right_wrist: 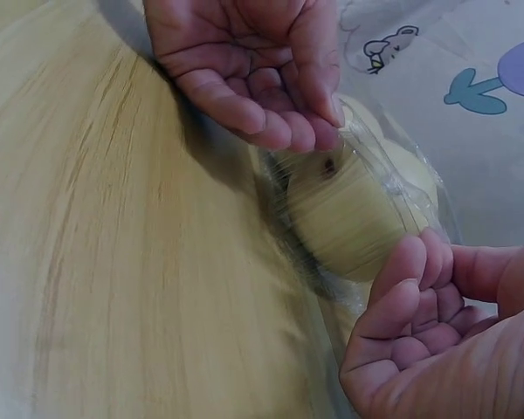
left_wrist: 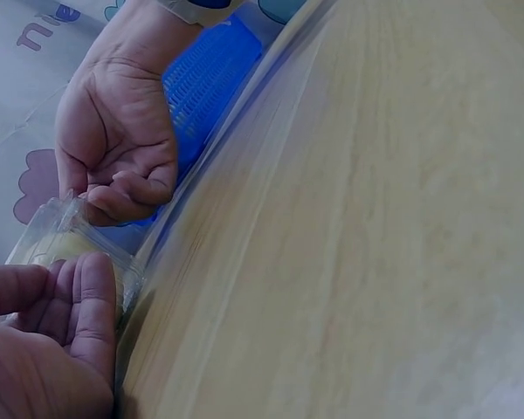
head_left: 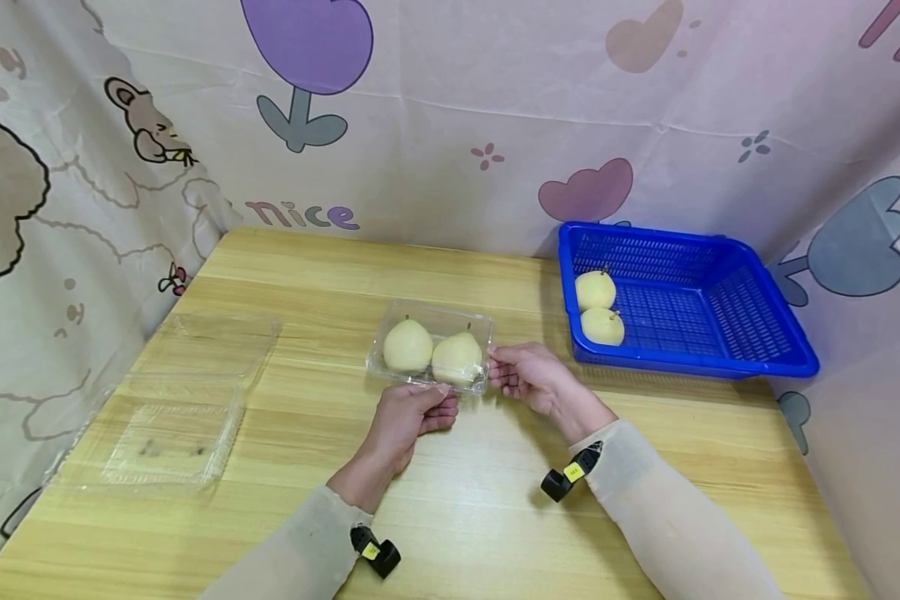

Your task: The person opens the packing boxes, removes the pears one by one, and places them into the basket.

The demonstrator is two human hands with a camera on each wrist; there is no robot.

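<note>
Two pale yellow pears, the left pear [head_left: 408, 345] and the right pear [head_left: 457, 360], lie side by side inside a clear plastic clamshell box [head_left: 442, 312] near the middle of the table. At the box's near edge, my left hand [head_left: 407, 423] pinches the rim between thumb and fingers. My right hand [head_left: 534, 379] pinches the rim at its right side, with the other fingers curled below. The right wrist view shows a pear [right_wrist: 345, 214] through the clear wall, between both hands. From the left wrist, the box [left_wrist: 57, 223] is partly hidden behind my left fingers.
A blue plastic basket [head_left: 783, 354] stands at the back right, with two pears [head_left: 602, 326] against its left wall. On the table's left side lies another clear clamshell box [head_left: 172, 442], spread open. A printed curtain [head_left: 435, 125] hangs behind the wooden table [head_left: 480, 508].
</note>
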